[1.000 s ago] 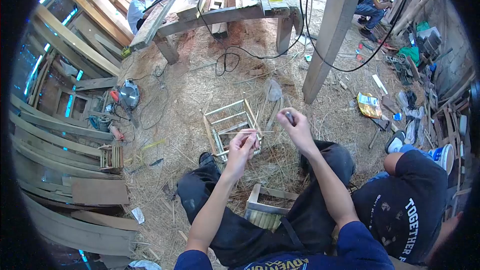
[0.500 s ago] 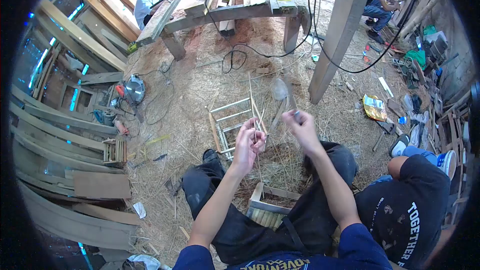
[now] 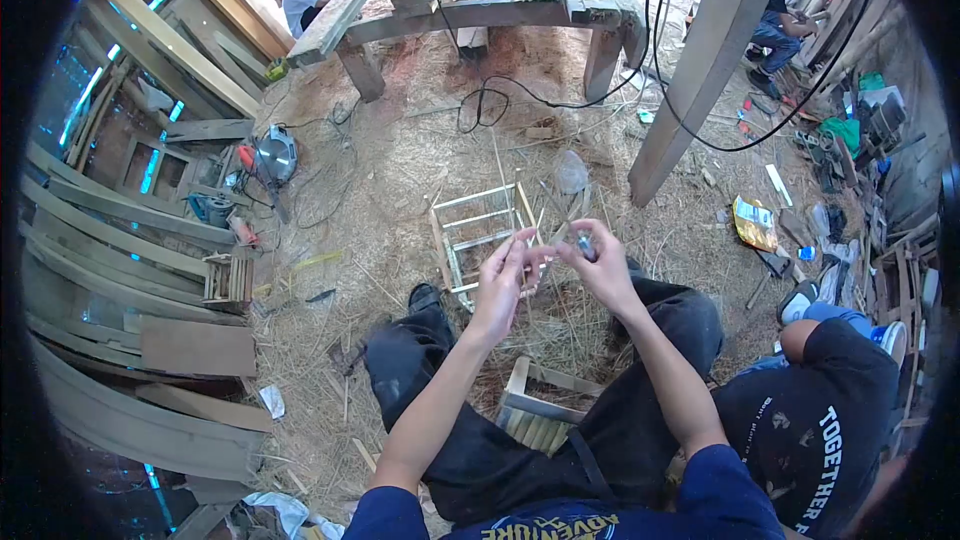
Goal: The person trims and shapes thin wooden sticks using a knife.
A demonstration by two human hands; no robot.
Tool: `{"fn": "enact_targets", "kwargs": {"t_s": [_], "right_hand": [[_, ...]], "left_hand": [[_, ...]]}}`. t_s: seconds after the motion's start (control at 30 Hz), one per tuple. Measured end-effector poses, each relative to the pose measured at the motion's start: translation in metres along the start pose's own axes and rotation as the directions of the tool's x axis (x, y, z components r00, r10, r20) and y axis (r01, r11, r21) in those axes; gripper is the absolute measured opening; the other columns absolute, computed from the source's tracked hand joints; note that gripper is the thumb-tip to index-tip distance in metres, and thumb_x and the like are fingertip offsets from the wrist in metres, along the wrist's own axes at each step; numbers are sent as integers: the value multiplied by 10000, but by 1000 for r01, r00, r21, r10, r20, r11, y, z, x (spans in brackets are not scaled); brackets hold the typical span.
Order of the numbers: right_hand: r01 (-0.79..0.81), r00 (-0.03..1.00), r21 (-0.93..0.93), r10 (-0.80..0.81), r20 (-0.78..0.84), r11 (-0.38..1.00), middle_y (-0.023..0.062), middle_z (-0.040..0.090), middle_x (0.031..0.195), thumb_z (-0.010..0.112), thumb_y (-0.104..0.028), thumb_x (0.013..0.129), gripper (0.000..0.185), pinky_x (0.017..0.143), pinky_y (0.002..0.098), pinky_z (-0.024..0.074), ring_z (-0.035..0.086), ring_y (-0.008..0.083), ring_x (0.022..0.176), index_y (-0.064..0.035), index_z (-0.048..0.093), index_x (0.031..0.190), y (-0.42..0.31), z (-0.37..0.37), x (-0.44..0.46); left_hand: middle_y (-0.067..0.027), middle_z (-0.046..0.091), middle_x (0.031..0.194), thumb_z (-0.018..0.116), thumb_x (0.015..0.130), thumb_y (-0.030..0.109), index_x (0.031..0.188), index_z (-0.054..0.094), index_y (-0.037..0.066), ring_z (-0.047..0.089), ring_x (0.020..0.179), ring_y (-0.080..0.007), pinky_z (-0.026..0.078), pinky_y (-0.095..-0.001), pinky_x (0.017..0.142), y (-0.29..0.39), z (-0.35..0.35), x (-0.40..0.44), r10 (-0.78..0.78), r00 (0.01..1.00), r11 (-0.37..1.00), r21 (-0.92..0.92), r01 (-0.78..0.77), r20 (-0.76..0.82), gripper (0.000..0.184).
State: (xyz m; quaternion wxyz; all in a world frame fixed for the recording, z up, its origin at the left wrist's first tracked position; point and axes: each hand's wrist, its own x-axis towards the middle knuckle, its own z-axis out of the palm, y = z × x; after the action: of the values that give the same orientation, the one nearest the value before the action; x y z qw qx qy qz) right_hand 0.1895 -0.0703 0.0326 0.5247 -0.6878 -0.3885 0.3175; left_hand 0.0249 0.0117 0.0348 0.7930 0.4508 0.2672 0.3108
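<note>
We keep the left grip [image 3: 503, 278] closed, its fingertips pinching a thin strip [image 3: 504, 172] that projects forward beyond them. We position the right grip [image 3: 598, 265] just beside it, fingers curled around a small tool [image 3: 587, 244], type indistinct. Beyond the left grip, a slatted frame [image 3: 478, 218] rests on the floor [image 3: 390, 200].
</note>
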Motion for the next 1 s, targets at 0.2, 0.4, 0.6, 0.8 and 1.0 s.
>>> {"fn": "enact_targets", "kwargs": {"t_s": [0.2,0.4,0.6,0.8,1.0], "right_hand": [[-29,965,248,-37,260,968,-103,472,691,684,-227,943,175,508,205,271,373,-3,577,-65,643,998,-14,27,-3],[1,993,207,-25,114,978,-97,507,699,715,-179,918,199,548,207,311,396,1,616,-34,653,1040,-16,32,-6],[-37,972,296,-34,231,954,-92,555,737,675,-201,955,202,542,202,323,425,-12,631,-31,662,1063,3,30,-6],[-22,984,329,-39,176,944,-103,490,707,620,-193,987,186,521,196,305,391,-9,595,-41,641,1092,-1,21,-9],[-15,1000,338,6,28,941,-94,465,677,582,-162,993,133,499,209,298,384,5,577,-32,611,977,15,4,-10]], "left_hand": [[-122,601,1300,424,1066,298,1411,446,-11,567,1185,-186,426,-342,1019,-1,2,9,30,994,999,-42,-35,-104,464],[-121,581,1335,441,1058,312,1387,485,-19,541,1239,-203,395,-343,1057,-3,8,9,20,997,999,-41,-23,-72,469],[-110,598,1308,422,1063,308,1365,514,-10,546,1216,-173,395,-339,1040,-9,19,7,-45,996,997,-58,41,-77,448],[-68,691,1142,440,1059,316,1201,644,38,595,991,-121,421,-299,869,-16,12,12,47,984,996,89,-32,-172,373],[-112,717,1097,400,1071,305,1049,623,50,559,852,-94,414,-257,774,7,6,10,167,953,985,93,-148,-251,339]]}}
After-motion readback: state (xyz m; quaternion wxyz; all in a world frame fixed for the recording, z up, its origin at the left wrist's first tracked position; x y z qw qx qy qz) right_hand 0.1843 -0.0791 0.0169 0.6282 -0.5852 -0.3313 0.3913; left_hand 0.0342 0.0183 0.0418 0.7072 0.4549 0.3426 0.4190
